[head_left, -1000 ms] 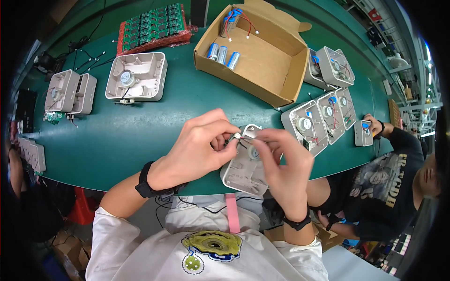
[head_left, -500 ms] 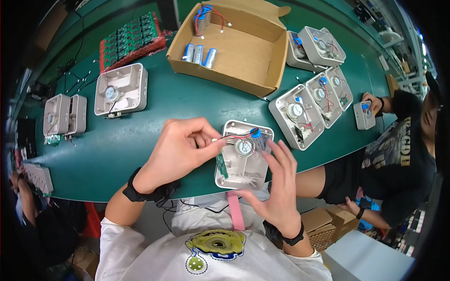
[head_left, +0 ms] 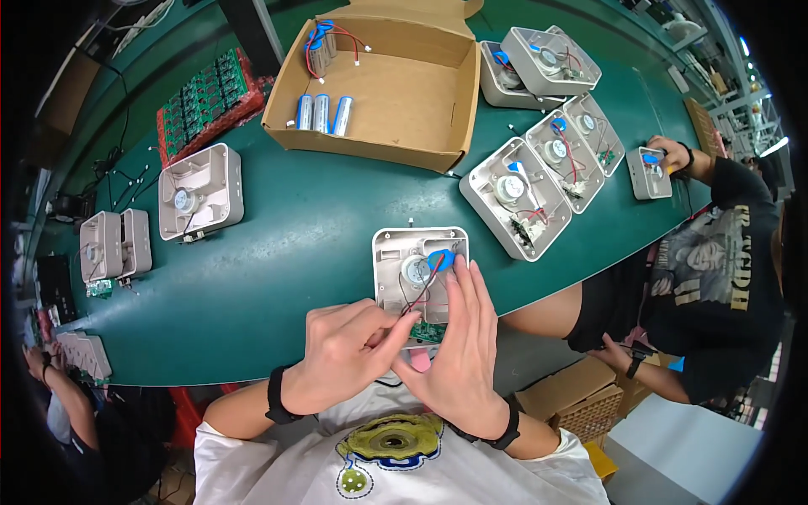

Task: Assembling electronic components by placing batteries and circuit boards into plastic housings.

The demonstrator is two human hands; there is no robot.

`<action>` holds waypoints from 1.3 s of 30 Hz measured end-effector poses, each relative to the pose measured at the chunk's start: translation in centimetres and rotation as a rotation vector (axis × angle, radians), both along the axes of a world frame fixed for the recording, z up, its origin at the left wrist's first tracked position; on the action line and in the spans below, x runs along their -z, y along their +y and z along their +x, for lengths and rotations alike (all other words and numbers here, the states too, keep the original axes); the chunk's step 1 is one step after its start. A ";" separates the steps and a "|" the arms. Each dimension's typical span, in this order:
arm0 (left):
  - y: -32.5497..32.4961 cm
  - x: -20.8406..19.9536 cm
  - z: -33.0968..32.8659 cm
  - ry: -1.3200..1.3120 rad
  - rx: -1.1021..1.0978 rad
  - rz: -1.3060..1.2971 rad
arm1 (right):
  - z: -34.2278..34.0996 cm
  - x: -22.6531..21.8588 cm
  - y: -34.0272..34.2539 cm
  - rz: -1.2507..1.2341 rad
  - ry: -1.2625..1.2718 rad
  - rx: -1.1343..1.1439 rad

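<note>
A white plastic housing (head_left: 390, 252) sits at the table's near edge with its open side up. Inside it are a round speaker (head_left: 414, 269) and a blue-wrapped battery (head_left: 440, 259). My left hand (head_left: 358, 353) pinches the battery's red and black wires (head_left: 431, 282) over the housing's near side; their ends are hidden by my fingers. Fingers stretched out, my right hand (head_left: 463, 353) lies along the housing's right side, its fingertips by the battery and its thumb near my left fingertips. A green circuit board (head_left: 427, 332) shows partly between my hands.
A cardboard box (head_left: 370, 139) of blue batteries stands at the back. More housings with speakers (head_left: 509, 189) lie to the right, others (head_left: 202, 194) to the left. Green circuit boards (head_left: 202, 101) are stacked at the back left. A co-worker's hand (head_left: 671, 154) holds a housing at right.
My left hand has brought the wires toward the housing's near side. The circuit board has shifted from the left to the near side. My right hand has come in against the housing.
</note>
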State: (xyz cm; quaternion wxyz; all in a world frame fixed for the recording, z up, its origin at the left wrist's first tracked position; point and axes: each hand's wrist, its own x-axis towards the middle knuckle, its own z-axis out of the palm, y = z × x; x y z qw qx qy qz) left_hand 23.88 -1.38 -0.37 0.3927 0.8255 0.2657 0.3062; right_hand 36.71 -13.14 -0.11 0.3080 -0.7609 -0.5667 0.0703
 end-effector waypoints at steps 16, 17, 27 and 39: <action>0.5 -1.7 -0.2 0.137 0.326 0.077 | 0.7 -0.2 0.9 -0.100 -0.150 0.007; 0.6 -1.8 -0.3 0.105 0.286 0.024 | 0.8 -0.5 1.0 -0.094 -0.146 0.009; 2.8 -3.5 -2.2 0.003 0.226 -0.012 | 3.4 -1.8 1.5 -0.155 -0.122 0.062; 7.5 -4.3 -4.8 0.147 -0.247 0.205 | 6.6 -0.9 1.9 -0.034 -0.366 0.129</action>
